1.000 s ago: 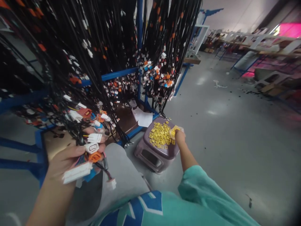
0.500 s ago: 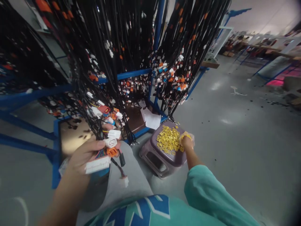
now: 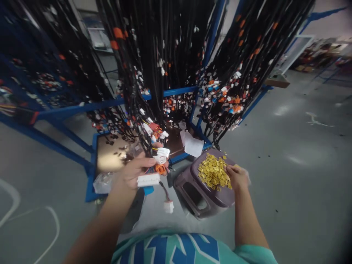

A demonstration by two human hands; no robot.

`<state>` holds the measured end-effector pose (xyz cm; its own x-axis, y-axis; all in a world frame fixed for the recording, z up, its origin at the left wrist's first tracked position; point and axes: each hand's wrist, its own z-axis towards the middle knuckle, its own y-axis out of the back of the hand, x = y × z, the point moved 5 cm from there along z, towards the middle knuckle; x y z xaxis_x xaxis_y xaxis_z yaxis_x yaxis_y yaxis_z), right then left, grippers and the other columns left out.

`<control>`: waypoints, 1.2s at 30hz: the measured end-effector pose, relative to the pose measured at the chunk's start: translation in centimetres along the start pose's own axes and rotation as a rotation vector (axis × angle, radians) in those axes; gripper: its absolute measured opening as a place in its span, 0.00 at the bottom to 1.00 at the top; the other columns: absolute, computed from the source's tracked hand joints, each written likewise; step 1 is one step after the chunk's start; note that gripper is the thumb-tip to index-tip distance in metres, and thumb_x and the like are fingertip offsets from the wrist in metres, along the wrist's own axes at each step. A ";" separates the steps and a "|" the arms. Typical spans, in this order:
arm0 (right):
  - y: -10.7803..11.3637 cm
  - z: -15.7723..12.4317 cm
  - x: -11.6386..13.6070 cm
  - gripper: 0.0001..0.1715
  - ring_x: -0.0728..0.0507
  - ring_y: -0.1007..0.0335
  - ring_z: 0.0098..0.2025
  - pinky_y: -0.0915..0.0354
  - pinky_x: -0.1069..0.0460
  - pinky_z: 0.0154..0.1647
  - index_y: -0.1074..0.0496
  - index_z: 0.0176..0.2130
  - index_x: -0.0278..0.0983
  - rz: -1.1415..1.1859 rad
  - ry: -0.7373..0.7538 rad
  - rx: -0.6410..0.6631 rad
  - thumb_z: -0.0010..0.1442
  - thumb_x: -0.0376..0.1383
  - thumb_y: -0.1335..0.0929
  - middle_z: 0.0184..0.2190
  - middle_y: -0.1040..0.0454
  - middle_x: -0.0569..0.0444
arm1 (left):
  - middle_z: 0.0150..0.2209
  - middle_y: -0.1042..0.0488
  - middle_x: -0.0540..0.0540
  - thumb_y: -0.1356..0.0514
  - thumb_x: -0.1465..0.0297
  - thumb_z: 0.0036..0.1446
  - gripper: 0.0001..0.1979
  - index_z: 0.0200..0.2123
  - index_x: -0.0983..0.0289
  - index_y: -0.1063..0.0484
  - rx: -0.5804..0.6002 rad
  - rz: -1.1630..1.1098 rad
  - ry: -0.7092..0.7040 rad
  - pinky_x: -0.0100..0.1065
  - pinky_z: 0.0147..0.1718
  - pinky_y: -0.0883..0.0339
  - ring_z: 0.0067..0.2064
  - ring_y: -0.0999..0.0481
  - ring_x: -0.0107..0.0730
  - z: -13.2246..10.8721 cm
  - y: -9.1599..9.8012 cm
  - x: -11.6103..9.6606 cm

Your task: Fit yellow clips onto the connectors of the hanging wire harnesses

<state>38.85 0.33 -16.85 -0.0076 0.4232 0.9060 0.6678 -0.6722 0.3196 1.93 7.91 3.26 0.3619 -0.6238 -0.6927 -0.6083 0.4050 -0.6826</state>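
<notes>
My left hand (image 3: pixel 137 170) is closed around a bunch of wire-harness connectors. Among them are a white connector (image 3: pixel 161 158) under the thumb, an orange connector (image 3: pixel 160 169) and a long white connector (image 3: pixel 148 180). A short lead with a white plug (image 3: pixel 168 206) dangles below. Black cables run up from this bunch to the hanging harnesses (image 3: pixel 178 47). My right hand (image 3: pixel 237 176) is at the right edge of a pile of small yellow plastic pieces (image 3: pixel 213 170), fingertips pinched together. Whatever lies between those fingertips is too small to make out. The pile rests on an upturned purple-grey plastic stool (image 3: pixel 189 176).
A blue metal rack (image 3: pixel 90 107) carries the harnesses in front of me. White paper (image 3: pixel 194 145) lies on its lower shelf, beside the stool. A clear plastic bag (image 3: pixel 103 182) sits at the lower left corner. Grey floor (image 3: pixel 297 176) stretches off to the right.
My right hand has moved from the plastic bag at the stool's right side to the pile's edge, fingers now pinched. My left hand keeps the connectors. The view has shifted left.
</notes>
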 end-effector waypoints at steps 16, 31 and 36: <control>-12.1 -22.3 20.7 0.15 0.50 0.26 0.23 0.28 0.55 0.25 0.25 0.27 0.37 0.661 0.247 0.944 0.41 0.42 0.23 0.26 0.22 0.55 | 0.28 0.22 0.51 0.33 0.80 0.40 0.30 0.49 0.61 0.34 0.028 -0.090 -0.084 0.35 0.25 0.25 0.27 0.21 0.37 -1.5 0.2 0.1; -11.2 -24.9 22.7 0.02 0.49 0.30 0.31 0.33 0.53 0.35 0.24 0.26 0.40 0.424 0.816 0.607 0.50 0.33 0.29 0.27 0.26 0.57 | 0.26 0.23 0.52 0.36 0.82 0.40 0.24 0.44 0.65 0.30 -0.048 -0.128 -0.096 0.34 0.23 0.25 0.24 0.23 0.34 -2.2 0.3 0.1; -11.8 -24.9 21.9 0.04 0.52 0.36 0.21 0.37 0.57 0.22 0.27 0.28 0.38 0.368 0.682 0.634 0.53 0.36 0.32 0.22 0.27 0.59 | 0.25 0.24 0.50 0.36 0.81 0.40 0.25 0.45 0.64 0.30 -0.068 -0.131 -0.105 0.33 0.23 0.25 0.24 0.23 0.34 -2.4 0.4 -0.1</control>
<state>12.25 2.42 6.13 -0.0131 -0.3190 0.9477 0.9865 -0.1591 -0.0399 -0.02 6.48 3.63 0.5104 -0.5937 -0.6221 -0.5965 0.2767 -0.7534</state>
